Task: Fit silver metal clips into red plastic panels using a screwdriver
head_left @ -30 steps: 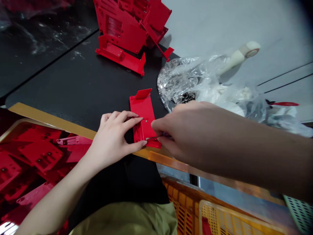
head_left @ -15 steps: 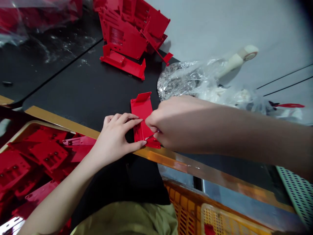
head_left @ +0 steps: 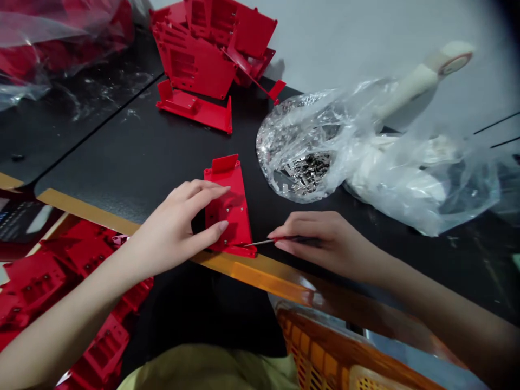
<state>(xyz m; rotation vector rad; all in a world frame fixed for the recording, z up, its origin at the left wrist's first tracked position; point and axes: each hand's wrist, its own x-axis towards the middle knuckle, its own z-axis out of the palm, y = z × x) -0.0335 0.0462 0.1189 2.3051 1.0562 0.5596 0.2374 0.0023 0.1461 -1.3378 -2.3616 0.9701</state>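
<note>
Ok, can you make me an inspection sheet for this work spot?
Surface: black table with a yellowish edge strip.
Things in hand: flat red part near the edge; thin tool with its tip at the part's near end.
Clutter: pile of red pieces; clear plastic; small metal pieces.
Hands: left hand spread on the flat red part; right hand gripping the thin tool.
Cables: two thin dark lines, far right; can't tell what.
Surroundings: orange basket below the table edge.
</note>
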